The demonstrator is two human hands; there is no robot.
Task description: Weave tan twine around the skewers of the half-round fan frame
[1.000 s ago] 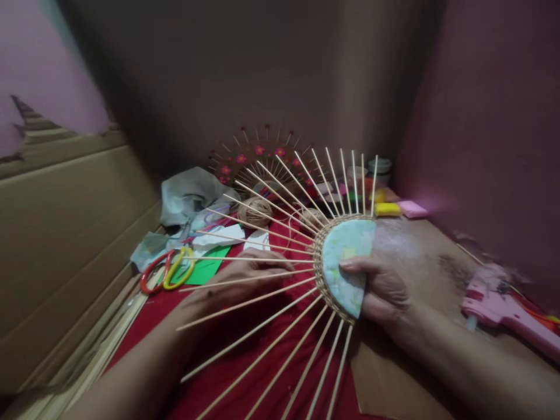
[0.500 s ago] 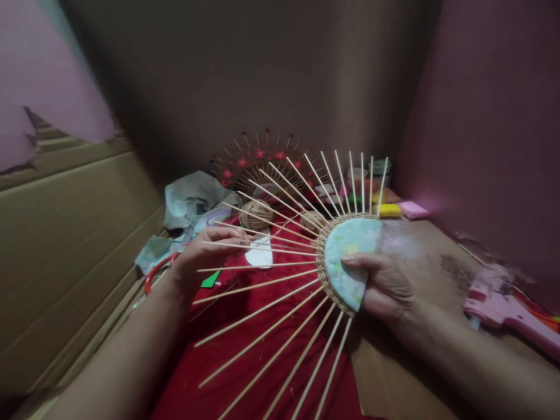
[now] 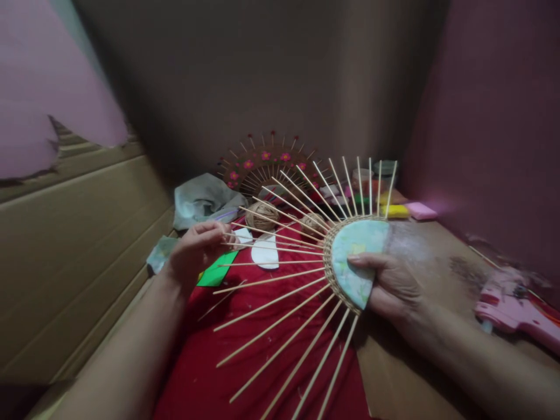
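Note:
A half-round fan frame (image 3: pixel 356 256) is held up in the middle, its centre covered in pale blue patterned cloth. Braided twine edges the cloth, and thin wooden sticks (image 3: pixel 271 306) spread from it to the left, up and down. My right hand (image 3: pixel 391 286) grips the straight side of the cloth piece, thumb on top. My left hand (image 3: pixel 203 245) is closed in a pinch at the tips of the left-hand sticks; what it pinches cannot be made out. Below the sticks lie a white cut-out (image 3: pixel 265 252) and a green sheet (image 3: pixel 217 269) on red cloth (image 3: pixel 192 373).
A finished-looking fan with pink flowers (image 3: pixel 266 156) stands at the back. Balls of twine (image 3: pixel 261 217) and a grey cloth bundle (image 3: pixel 205 198) lie before it. Yellow (image 3: pixel 395 211) and pink blocks (image 3: pixel 421 210) sit back right. A pink glue gun (image 3: pixel 503 303) lies right; cardboard (image 3: pixel 79 256) walls the left.
My left hand has drawn back slightly and now pinches at the stick tips. More of the green sheet shows. The red handle beside my left wrist is no longer visible. The view has shifted a little.

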